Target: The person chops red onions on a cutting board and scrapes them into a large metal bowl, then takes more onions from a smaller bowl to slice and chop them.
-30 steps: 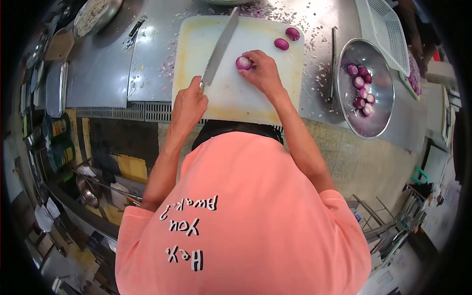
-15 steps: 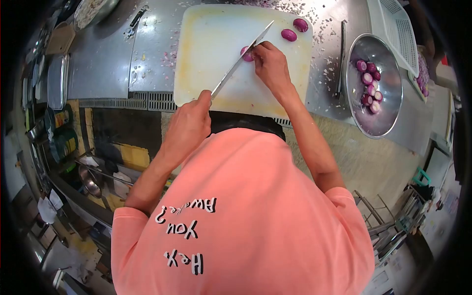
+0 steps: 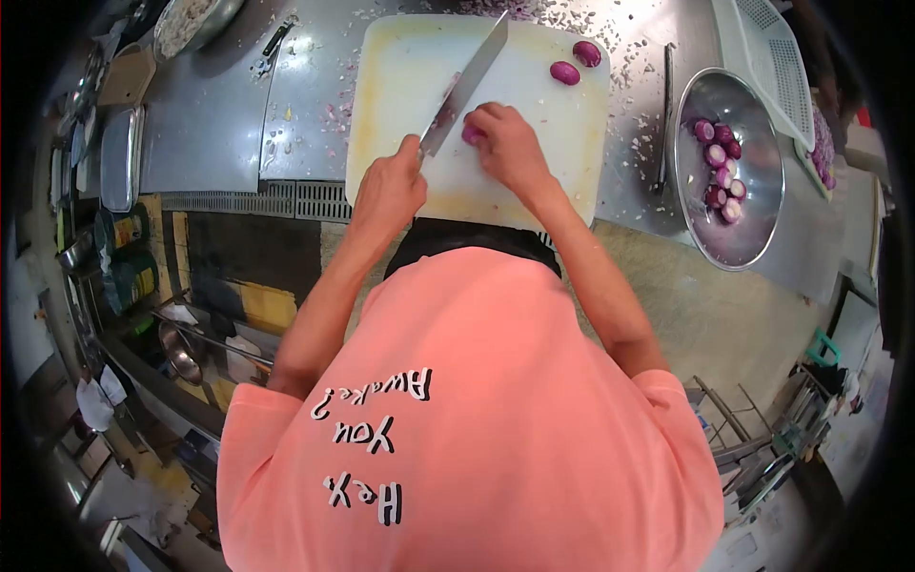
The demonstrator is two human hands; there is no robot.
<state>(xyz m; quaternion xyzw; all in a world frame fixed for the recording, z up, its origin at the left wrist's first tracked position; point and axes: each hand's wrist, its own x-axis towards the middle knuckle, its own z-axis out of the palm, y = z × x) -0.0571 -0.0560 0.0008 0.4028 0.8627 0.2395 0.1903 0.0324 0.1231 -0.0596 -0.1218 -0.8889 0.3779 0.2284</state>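
Observation:
My left hand [image 3: 389,189] is closed around the handle of a kitchen knife [image 3: 467,88], whose broad blade slants up and right over the white cutting board [image 3: 400,76]. Small purple bits cling to the blade. To its right, my right hand [image 3: 512,145] grips a small red onion [image 3: 472,133] on the board, fingers curled over it and hiding much of it. Blade and onion are apart. Near the board's far right corner lie two more red onions, one [image 3: 564,73] nearer and one [image 3: 587,53] farther.
Right of the board stands a steel bowl [image 3: 701,224] holding several trimmed onions [image 3: 721,176]. A long thin rod [image 3: 664,119] lies between. A white perforated basket [image 3: 772,67] sits beyond the bowl. Onion scraps litter the steel counter [image 3: 214,133]; a black-handled tool [image 3: 276,40] lies left.
The knife has moved left, away from the onion, and its blade now shows its broad side. My right hand has shifted slightly toward me with the onion.

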